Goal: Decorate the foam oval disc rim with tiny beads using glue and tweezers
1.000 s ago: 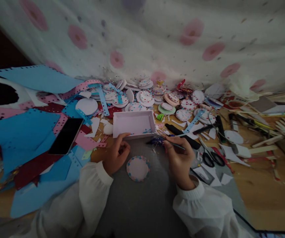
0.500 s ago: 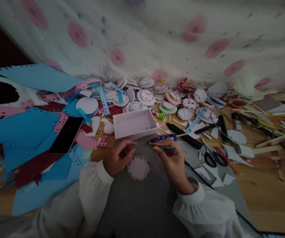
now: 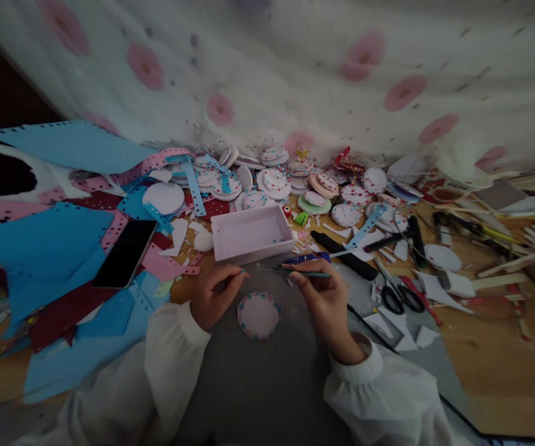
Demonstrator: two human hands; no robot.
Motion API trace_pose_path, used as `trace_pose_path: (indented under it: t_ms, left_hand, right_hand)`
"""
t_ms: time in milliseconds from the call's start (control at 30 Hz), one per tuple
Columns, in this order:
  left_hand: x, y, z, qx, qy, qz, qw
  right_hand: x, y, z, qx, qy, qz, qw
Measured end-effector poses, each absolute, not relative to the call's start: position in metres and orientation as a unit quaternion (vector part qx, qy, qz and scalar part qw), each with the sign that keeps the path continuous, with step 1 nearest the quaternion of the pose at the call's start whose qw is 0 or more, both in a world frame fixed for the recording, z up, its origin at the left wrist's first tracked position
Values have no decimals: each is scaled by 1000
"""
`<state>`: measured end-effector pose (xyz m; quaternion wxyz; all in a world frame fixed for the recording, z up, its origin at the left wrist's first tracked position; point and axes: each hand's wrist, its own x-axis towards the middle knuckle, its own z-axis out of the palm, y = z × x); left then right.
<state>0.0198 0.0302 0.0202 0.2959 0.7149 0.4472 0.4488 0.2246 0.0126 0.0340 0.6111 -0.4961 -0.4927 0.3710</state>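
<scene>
A round white paper disc (image 3: 258, 314) with a rim of blue and pink dots lies on the grey mat (image 3: 258, 378) between my hands. My right hand (image 3: 323, 303) pinches a thin tool (image 3: 290, 270), which lies level with its tip pointing left above the disc. My left hand (image 3: 217, 294) rests just left of the disc, its fingertips pinched together near the tool's tip; whether they hold a tiny dot I cannot tell. A shallow white box (image 3: 251, 233) with a few coloured dots inside stands just beyond my hands.
Blue, pink and dark red punched paper sheets (image 3: 39, 248) and a black phone (image 3: 124, 254) lie at the left. Several decorated discs (image 3: 274, 181) are piled by the flowered cloth (image 3: 295, 74). Black scissors (image 3: 395, 294), a black marker (image 3: 344, 255), wooden sticks (image 3: 527, 238) and scraps lie at the right.
My right hand drew back from the white box and swung the tool level over the disc. My left hand left the box's edge and came down beside the disc.
</scene>
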Motion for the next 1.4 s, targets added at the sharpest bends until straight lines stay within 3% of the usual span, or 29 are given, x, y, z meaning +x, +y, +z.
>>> trace_pose_path:
  t_ms: [133, 300, 500, 600, 767, 1000, 1167, 1400]
  left_hand:
    - [17, 40, 42, 690, 489, 492, 206]
    - [9, 73, 60, 810, 498, 304, -55]
    - [5, 82, 59, 810, 509, 270, -114]
    - [10, 69, 60, 806, 485, 335, -53]
    - [24, 44, 50, 750, 422, 467, 204]
    - [31, 35, 17, 638, 448, 441, 444]
    - [30, 37, 14, 583, 462, 427, 514]
    - [31, 37, 20, 588, 463, 413, 518]
  right_hand:
    - [229, 16, 38, -493, -484, 347, 634]
    - [232, 17, 39, -493, -476, 355, 636]
    - [234, 20, 37, -478, -464, 351, 658]
    - [235, 20, 39, -465, -462, 350, 669]
    - [234, 15, 43, -443, -477, 369, 663]
    - [228, 12, 41, -466, -492, 403, 615]
    - [225, 11, 37, -493, -521, 396, 573]
    - [224, 9, 35, -489, -541, 380, 568]
